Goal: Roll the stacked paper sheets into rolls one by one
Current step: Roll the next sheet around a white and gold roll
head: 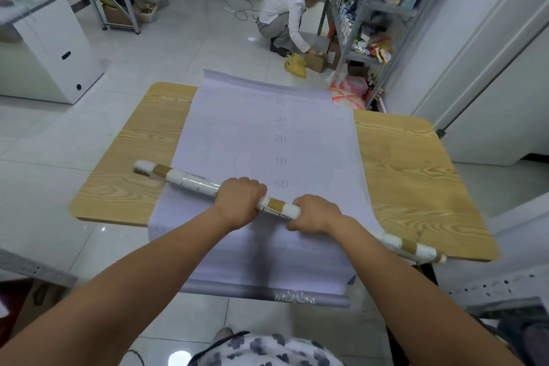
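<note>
Paper roll [190, 183] on stacked sheets [237, 134], in left hand [239, 202] and right hand [316, 214]

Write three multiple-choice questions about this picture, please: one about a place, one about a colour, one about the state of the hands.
1. Where does the paper roll lie?
A. On the floor
B. Slanted across the paper sheets on the wooden table
C. On a shelf

2. What colour are the bands around the roll?
A. Green
B. Brown
C. Red

3. What are the hands doing?
A. Both grip the roll
B. Only the left hand grips it
C. Both lie flat on the sheets

Answers:
1 B, the roll crosses the sheets on the table.
2 B, the bands are brown against the white roll.
3 A, the left hand and the right hand both curl around it.
</note>
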